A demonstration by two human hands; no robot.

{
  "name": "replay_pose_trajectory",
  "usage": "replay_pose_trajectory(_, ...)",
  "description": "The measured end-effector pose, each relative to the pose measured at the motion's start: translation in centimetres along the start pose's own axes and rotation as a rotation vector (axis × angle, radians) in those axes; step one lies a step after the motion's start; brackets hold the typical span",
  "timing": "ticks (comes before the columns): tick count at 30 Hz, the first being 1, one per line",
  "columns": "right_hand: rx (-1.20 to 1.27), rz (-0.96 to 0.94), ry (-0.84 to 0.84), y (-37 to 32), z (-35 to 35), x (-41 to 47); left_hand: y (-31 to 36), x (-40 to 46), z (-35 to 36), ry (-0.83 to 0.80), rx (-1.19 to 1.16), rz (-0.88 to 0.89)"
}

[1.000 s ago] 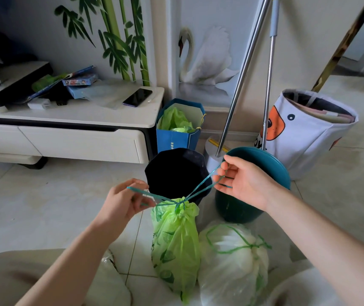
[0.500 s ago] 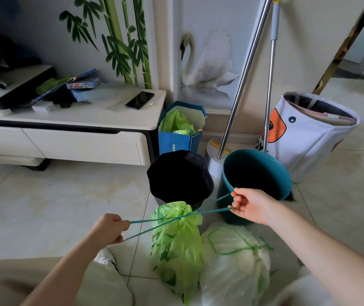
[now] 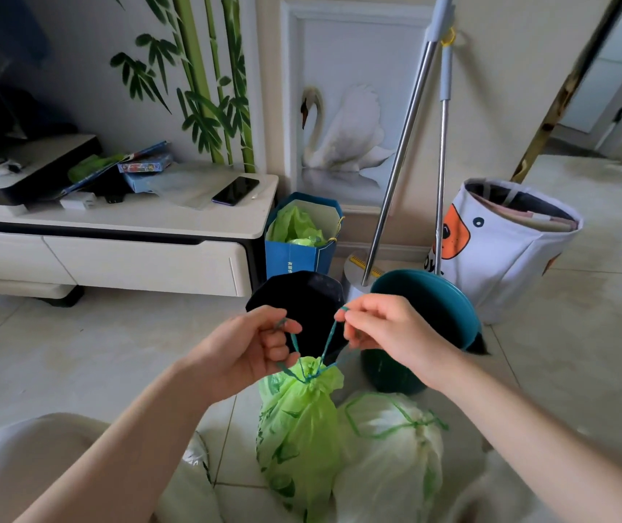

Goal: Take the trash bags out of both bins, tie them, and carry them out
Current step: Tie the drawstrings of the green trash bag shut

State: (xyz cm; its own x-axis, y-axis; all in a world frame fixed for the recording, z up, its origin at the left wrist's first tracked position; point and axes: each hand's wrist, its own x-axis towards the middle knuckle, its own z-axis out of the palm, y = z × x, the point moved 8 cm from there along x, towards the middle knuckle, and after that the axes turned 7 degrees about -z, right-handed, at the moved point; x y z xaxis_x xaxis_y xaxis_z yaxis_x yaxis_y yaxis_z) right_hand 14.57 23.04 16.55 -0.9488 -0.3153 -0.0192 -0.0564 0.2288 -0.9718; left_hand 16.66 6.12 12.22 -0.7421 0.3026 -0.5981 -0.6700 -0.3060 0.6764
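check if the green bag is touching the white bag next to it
Touching. The head view shows the green bag leaning against the white bag, their sides pressed together with no floor between them.

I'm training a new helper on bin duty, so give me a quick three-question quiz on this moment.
1. True or false: the green bag is inside the black bin.
2. What do the left hand and right hand each grip? A) a mop pole B) the drawstring of the green bag C) the rim of the teal bin
3. Fill in: the white bag beside the green one has its mouth ____.

Key
1. False; it stands on the floor in front of the bin.
2. B
3. Drawn shut, with a green drawstring around it.
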Motion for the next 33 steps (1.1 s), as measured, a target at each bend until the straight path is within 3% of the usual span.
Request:
replay_pose_trajectory(4, -0.276, -0.089, -0.011, -1.9, 0.6, -1.3, -0.7, 0.1, 2.6, 0.077, 0.219, 0.02)
replay_pose_trajectory(7, -0.424, -0.152, 0.001, -2.6, 0.9, -2.2, -1.1, 0.5, 3.6, 0.117, 0.187, 0.073)
replay_pose_trajectory(10, -0.426, -0.154, 0.0, -2.5, 1.4, -2.6, -1.2, 1.1, 3.7, 0.116, 0.041, 0.093)
replay_pose_trajectory(15, -0.329, -0.102, -0.082, -0.7, 1.9, -2.9, -0.9, 1.7, 3.8, -0.026, -0.179, 0.13)
replay_pose_trajectory(20, -0.359, -0.002, -0.038, 3.2, -1.3, -3.3, 0.8, 1.5, 1.9, 0.002, -0.143, 0.249)
replay_pose_trajectory(25, -0.503, 0.266, 0.042, 10.7, -7.5, -4.6, 0.9, 0.0, 2.6, 0.026, 0.118, 0.385)
replay_pose_trajectory(29, -0.666, 0.569, 0.022, 15.4, -10.3, -7.5, 0.5, -0.4, 3.7, -0.015, 0.179, 0.42)
replay_pose_trajectory(33, -0.354, 0.979, 0.055, 19.9, -10.6, -12.6, 0.5, 0.3, 4.1, -0.022, 0.179, 0.421)
